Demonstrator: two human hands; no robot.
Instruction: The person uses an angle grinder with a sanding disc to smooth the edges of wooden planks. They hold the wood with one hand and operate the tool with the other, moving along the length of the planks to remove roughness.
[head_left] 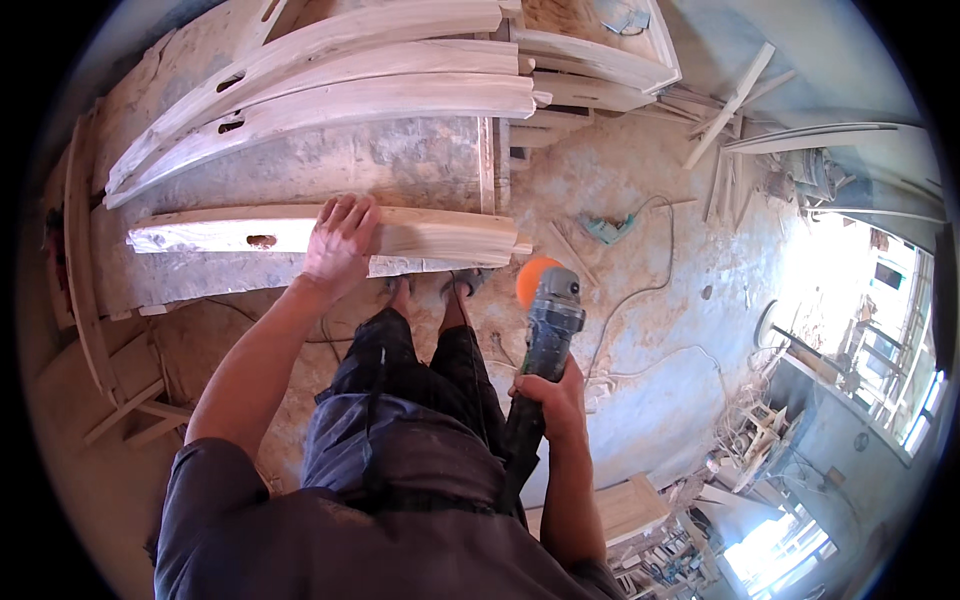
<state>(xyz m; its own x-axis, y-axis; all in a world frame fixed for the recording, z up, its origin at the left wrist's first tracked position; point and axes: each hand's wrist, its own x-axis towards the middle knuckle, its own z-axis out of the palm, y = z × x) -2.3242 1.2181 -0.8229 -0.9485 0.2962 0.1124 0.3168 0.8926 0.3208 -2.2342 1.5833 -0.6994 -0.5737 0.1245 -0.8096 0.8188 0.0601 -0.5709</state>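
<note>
A pale wooden leg [440,234] with an oval slot and a tenon at its right end lies along the near edge of a worn workbench [300,166]. My left hand [341,238] rests over its middle, fingers curled across the top and far side. In my right hand [556,392] is an angle grinder [553,325], gripped round its dark body. The grinder's orange disc [535,283] is just off the leg's right end, apart from the wood. I cannot tell whether the disc is spinning.
Several curved slotted wooden pieces [400,98] lie at the bench's far side. A cable [640,293] and a green tool [608,230] lie on the dusty floor to the right. Wood strips [735,105] lean at the far right, and scrap wood [760,440] is piled near the right wall.
</note>
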